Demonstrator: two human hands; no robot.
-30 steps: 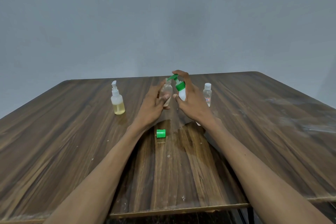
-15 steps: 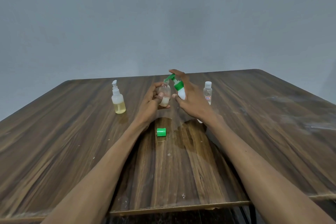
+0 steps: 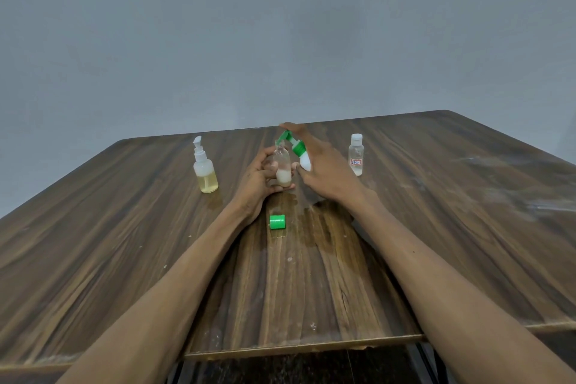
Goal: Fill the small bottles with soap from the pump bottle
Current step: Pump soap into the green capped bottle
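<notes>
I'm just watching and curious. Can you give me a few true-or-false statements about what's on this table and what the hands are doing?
1. The left hand holds a small clear bottle. True.
2. That bottle is full to the neck. False: white soap fills only its bottom part.
3. The green cap lies loose on the table. True.
4. The right hand is idle. False: it grips the green pump bottle, nozzle over the small bottle's mouth.
5. The bottle with yellow liquid is being held. False: it stands alone.

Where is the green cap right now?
In the head view, the green cap lies on the table near the middle, just in front of the left hand.
</notes>
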